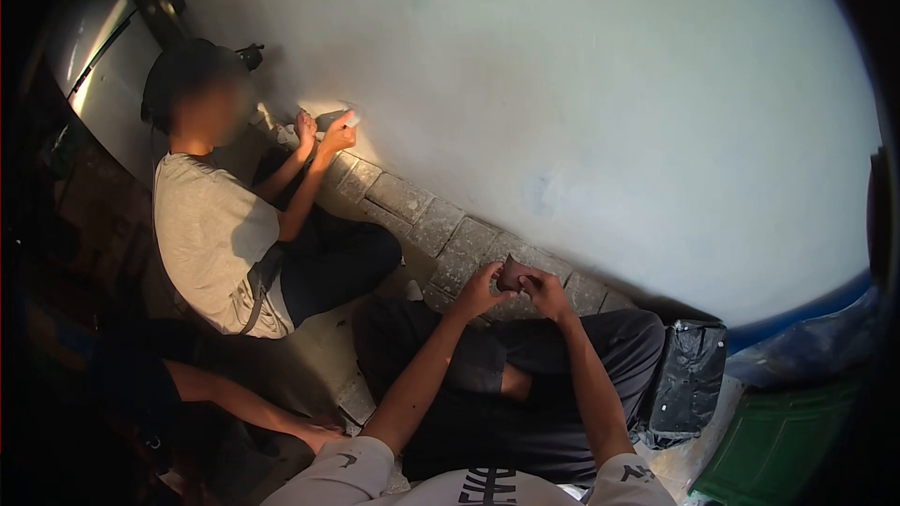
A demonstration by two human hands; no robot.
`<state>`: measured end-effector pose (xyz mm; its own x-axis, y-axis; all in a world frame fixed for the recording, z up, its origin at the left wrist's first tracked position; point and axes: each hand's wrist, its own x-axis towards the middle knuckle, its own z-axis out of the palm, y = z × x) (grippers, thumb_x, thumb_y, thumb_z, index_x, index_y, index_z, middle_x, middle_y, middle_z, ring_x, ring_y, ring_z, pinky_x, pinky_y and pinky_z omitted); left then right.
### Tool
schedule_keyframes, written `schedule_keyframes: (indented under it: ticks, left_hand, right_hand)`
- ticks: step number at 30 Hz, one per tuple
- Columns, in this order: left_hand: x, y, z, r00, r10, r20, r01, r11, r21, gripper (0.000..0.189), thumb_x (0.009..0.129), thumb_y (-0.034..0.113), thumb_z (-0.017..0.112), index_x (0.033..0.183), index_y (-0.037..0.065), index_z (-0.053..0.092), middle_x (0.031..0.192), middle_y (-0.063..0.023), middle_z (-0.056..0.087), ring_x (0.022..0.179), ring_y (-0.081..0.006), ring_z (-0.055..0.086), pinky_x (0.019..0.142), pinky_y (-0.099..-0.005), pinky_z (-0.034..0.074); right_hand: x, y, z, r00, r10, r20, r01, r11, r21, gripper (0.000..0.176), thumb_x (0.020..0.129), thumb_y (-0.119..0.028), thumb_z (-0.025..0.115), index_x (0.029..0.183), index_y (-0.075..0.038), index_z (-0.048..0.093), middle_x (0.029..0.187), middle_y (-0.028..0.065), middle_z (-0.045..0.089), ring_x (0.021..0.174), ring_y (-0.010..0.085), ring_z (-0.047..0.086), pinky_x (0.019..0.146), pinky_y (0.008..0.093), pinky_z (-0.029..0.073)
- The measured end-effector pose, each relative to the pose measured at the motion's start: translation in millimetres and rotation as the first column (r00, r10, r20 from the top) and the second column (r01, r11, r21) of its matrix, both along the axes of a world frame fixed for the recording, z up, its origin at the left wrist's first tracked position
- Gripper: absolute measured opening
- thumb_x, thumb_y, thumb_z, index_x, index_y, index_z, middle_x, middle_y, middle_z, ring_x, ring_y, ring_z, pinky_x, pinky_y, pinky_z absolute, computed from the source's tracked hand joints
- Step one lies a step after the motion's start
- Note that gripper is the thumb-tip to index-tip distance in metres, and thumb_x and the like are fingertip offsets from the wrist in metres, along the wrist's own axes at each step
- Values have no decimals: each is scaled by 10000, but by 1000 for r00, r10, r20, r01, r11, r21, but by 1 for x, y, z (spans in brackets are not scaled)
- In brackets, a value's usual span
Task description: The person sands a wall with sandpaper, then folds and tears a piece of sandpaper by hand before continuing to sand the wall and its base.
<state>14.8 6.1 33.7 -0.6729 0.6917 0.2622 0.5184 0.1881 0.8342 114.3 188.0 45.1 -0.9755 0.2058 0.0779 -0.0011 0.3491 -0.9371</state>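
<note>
Head view: fingers of left hand (pixel 479 291) and right hand (pixel 547 296) pinch a brown piece (pixel 511 274) I judge light, stiffish, best edge-held

matt held piece (pixel 512 273), rough pavers (pixel 469 242), smooth wall (pixel 525 84), glossy plastic-like bundle (pixel 692 379), cloth trousers (pixel 623 347)

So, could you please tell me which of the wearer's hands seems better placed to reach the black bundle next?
Probably the right hand: the black bundle sits on that side, nearer to it. The left hand is farther across, though both are at the dark brown piece.
</note>
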Motion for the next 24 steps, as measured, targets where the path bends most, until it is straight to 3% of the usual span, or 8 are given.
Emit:
schedule_keyframes:
  ticks: [2,4,7,11,13,18,20,24]
  left_hand:
    - [-1,2,1,999,-3,34,2,1000,26,676,771,262,851,1310,26,517,1148,-170,619,1046,-281,636,889,-397,523]
    - [-1,4,5,997,-10,71,6,999,50,649,782,263,845,1296,26,528,1116,-161,627,1017,-261,644,876,-391,528]
    - [-2,5,11,995,-11,103,7,999,39,607,795,254,836,1276,26,546,1126,-154,630,984,-242,656,857,-373,535]
    - [-4,7,15,985,-29,170,11,994,110,577,797,236,837,1259,25,563,1116,-142,640,944,-214,663,818,-350,545]
    - [-6,8,15,985,-30,168,9,992,125,569,795,230,838,1253,25,568,1115,-139,643,930,-206,664,808,-345,548]
    - [-6,10,10,984,-40,172,10,985,173,592,758,236,868,1242,40,589,1153,-96,648,983,-184,640,787,-350,538]
    - [-4,10,19,966,-35,257,7,994,107,623,742,239,879,1263,59,589,1159,-72,652,1005,-175,630,747,-330,519]
    - [0,11,25,959,-51,279,14,991,133,625,747,243,872,1274,70,586,1153,-56,654,983,-154,626,702,-302,497]
  right_hand:
    - [-1,4,0,999,-37,-19,37,999,-12,249,975,-88,596,1178,52,628,986,151,717,921,211,701,796,338,587]
    - [3,6,14,979,-160,123,189,939,-287,254,986,-95,580,1185,57,619,1017,158,700,911,213,694,754,335,608]
    - [-1,14,-1,969,-212,127,245,877,-413,272,990,-105,575,1192,74,605,1028,164,684,884,220,690,744,341,622]
    - [3,21,-5,963,-152,222,252,801,-544,300,992,-123,580,1201,92,590,1057,161,665,882,219,685,763,344,624]
    - [5,17,10,962,-108,252,254,696,-671,343,991,-147,588,1227,102,567,1083,157,652,917,224,679,804,357,617]
    - [3,22,5,971,-77,228,228,591,-774,412,985,-149,599,1299,99,502,1174,176,624,1018,250,663,885,377,586]
    - [6,20,25,969,-32,246,223,546,-808,428,983,-126,591,1331,93,471,1179,185,620,1034,261,665,886,373,583]
    - [15,18,40,969,-14,248,226,461,-858,396,977,-85,559,1294,127,452,1138,195,622,1031,303,673,936,385,579]
